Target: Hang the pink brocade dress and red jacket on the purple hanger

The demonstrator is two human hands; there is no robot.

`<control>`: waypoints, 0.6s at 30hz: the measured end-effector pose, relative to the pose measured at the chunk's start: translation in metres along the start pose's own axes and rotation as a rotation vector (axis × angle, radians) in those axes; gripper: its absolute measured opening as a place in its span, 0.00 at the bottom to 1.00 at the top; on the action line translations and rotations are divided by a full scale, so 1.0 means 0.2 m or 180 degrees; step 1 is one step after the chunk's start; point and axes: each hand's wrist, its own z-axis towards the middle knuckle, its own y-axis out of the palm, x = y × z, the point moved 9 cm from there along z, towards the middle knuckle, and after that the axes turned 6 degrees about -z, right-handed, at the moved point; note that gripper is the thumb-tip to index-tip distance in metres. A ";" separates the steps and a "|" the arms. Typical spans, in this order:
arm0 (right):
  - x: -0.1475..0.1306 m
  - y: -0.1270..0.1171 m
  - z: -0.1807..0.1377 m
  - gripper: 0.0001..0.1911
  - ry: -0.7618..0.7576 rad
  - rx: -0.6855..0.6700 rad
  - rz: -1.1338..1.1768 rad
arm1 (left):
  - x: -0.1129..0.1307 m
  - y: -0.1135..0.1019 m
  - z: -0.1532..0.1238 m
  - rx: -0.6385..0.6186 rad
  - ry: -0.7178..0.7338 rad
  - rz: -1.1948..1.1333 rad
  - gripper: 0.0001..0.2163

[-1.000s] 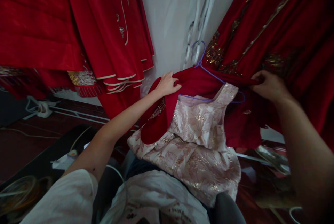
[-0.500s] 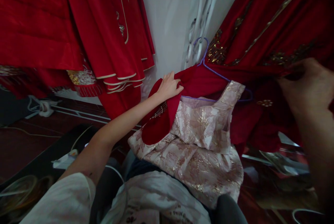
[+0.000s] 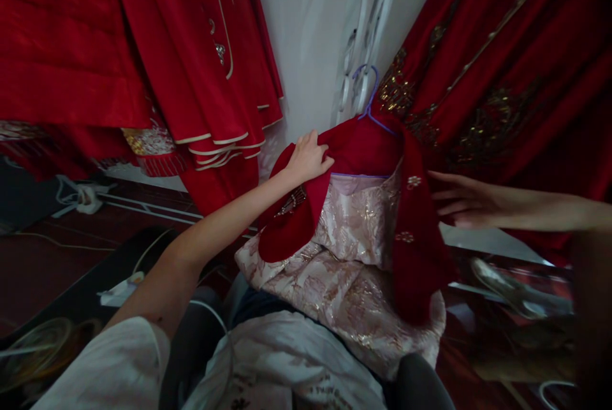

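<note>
A red jacket [image 3: 421,257] with beaded ornaments hangs over a pale pink brocade dress [image 3: 358,219] on a purple hanger [image 3: 370,94]. My left hand [image 3: 308,158] grips the jacket at its left shoulder, fingers closed on the cloth. The jacket's right front now drapes down over that side of the dress and covers its strap. Just right of this front is my right hand [image 3: 459,199], fingers stretched out and apart, holding nothing; whether its fingertips touch the cloth I cannot tell. The dress skirt spreads over my lap.
Red embroidered garments [image 3: 201,65] hang at the left, and another beaded red garment [image 3: 507,78] hangs at the right. Between them stands a white panel [image 3: 306,34] with white hangers. A white cable adapter [image 3: 119,292] lies at the lower left.
My right hand has let go of the jacket's right side and moved left and down. That side has fallen from being stretched outward to hanging over the dress. My left hand stays put.
</note>
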 end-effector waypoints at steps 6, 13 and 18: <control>-0.21 0.08 0.17 0.39 -0.0668 0.1849 -0.0291 | 0.01 0.01 0.00 0.0071 0.0007 -0.0032 0.14; -0.24 0.16 0.35 0.25 -0.0787 0.2412 -0.0094 | -0.06 0.02 0.02 -0.0020 -0.0019 -0.0099 0.13; -0.26 0.22 0.31 0.22 -0.0851 0.1562 0.1136 | -0.08 0.03 0.00 0.0135 -0.0027 -0.0381 0.09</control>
